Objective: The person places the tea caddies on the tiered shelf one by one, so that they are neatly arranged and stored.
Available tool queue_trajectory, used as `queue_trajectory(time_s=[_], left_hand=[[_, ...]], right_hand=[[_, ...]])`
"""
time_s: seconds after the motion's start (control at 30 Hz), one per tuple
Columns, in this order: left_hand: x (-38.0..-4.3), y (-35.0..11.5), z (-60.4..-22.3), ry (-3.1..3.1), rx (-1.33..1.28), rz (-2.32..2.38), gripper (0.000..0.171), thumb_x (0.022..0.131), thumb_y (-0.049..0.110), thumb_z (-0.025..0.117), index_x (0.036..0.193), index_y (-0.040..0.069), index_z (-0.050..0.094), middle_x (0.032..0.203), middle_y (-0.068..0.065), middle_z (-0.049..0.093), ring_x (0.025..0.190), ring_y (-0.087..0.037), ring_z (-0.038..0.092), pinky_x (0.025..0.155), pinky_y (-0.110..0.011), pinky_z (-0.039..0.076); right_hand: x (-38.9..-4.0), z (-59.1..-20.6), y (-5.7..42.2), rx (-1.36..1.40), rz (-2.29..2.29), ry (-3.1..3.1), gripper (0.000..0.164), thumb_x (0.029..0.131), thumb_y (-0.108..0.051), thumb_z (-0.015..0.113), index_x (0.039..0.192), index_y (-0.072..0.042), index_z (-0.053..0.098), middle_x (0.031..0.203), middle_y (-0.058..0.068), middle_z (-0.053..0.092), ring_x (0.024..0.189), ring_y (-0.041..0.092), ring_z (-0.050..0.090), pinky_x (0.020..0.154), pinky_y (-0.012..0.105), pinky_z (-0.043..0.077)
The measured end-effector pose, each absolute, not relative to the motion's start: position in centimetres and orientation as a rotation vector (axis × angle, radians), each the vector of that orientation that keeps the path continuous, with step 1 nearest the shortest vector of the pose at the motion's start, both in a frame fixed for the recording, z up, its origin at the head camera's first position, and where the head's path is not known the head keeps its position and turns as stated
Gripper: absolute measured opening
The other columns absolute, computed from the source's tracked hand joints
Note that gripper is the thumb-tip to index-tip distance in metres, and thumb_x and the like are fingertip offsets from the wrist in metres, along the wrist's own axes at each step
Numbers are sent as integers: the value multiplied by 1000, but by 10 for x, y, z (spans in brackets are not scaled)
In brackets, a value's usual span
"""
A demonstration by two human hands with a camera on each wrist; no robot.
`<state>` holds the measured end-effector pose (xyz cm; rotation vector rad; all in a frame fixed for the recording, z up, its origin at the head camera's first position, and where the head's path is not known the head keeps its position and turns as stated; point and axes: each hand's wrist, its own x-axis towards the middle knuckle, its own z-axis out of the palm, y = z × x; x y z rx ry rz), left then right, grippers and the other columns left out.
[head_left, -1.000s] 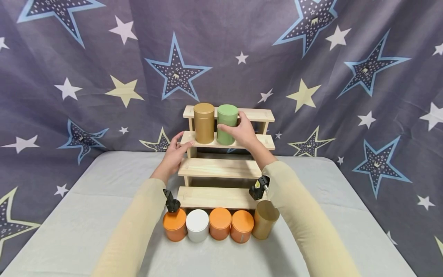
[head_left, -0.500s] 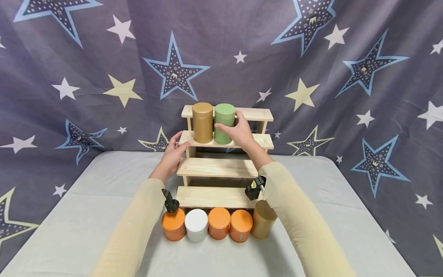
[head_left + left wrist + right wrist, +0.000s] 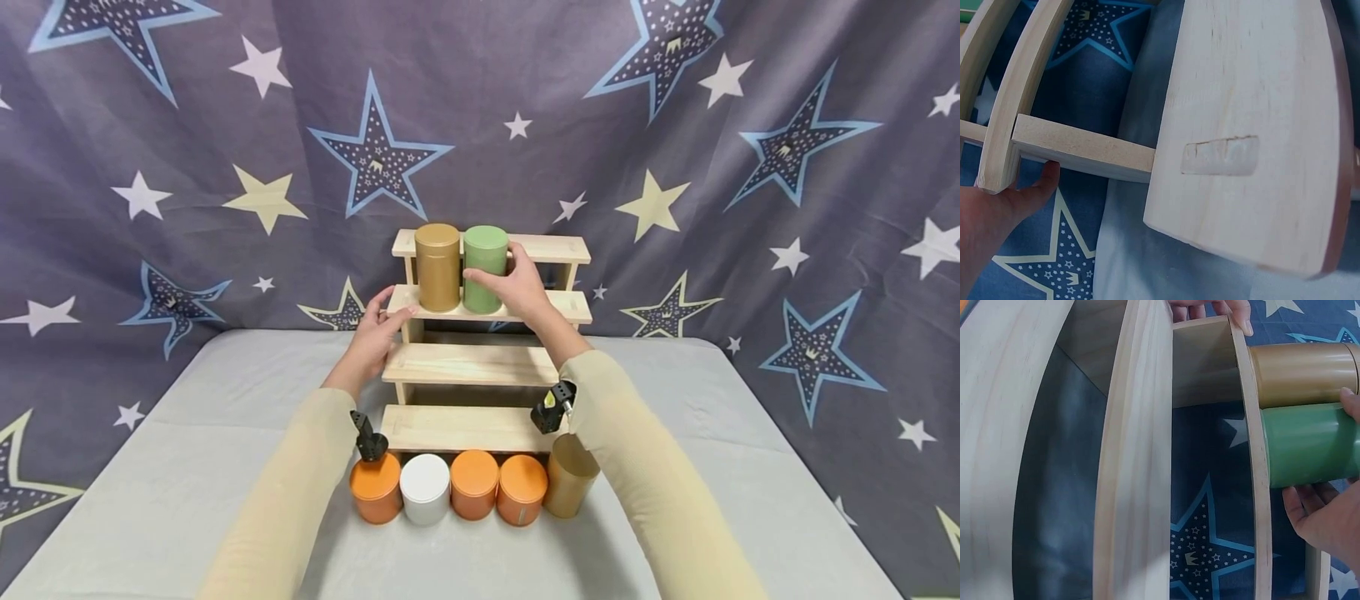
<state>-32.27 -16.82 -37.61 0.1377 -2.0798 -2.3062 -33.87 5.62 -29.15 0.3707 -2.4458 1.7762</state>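
A green canister (image 3: 484,271) stands upright on the second tier from the top of a stepped wooden display rack (image 3: 468,364). My right hand (image 3: 522,287) grips it from the right, thumb across the front and fingers around the far side. Just left of it, on the same tier, is a gold canister (image 3: 437,268), with a narrow gap between the two. My left hand (image 3: 375,337) holds that tier's left end; in the right wrist view curled left fingers (image 3: 1239,314) show at the board's edge. Part of the right hand runs out of the right wrist view.
In front of the rack's lowest tier stands a row of tins: orange (image 3: 376,489), white (image 3: 425,490), two more orange ones and a taller gold canister (image 3: 572,477). A star-patterned curtain (image 3: 480,108) hangs behind the grey-covered table (image 3: 225,433).
The whole scene shifts slightly left in the head view. Both hands keep their holds, and the green canister stays beside the gold one.
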Motion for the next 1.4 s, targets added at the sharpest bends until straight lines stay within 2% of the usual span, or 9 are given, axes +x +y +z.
queue_trajectory(time_s=[0.3,0.57,0.77,1.4], left_hand=[[-322,-168,-376,-2076,127,-2321,70,91,18,59,149,25,20,116,-1,48,112,-16,45,111,-37,29],[-324,-169,-376,-2089,124,-2300,70,91,20,59,149,26,20,118,-3,47,117,-19,43,111,-37,28],[-323,-169,-376,-2080,137,-2305,70,91,19,60,149,25,20,114,0,48,116,-18,43,111,-37,28],[-323,-168,-377,-2072,124,-2309,70,91,18,59,149,25,20,114,0,48,115,-17,44,111,-36,28]], right_hand=[[-336,-290,66,379,1793,-2463,80,77,-30,77,142,-13,34,126,15,56,114,26,55,97,40,44],[-333,-295,79,374,1811,-2464,71,78,-28,76,138,-14,41,125,14,55,113,26,54,97,39,44],[-328,-299,87,382,1784,-2484,66,78,-29,76,135,-16,45,123,14,55,112,27,54,95,40,46],[-296,-300,126,480,1653,-2574,60,80,-36,72,133,-20,49,126,13,56,115,25,54,94,42,47]])
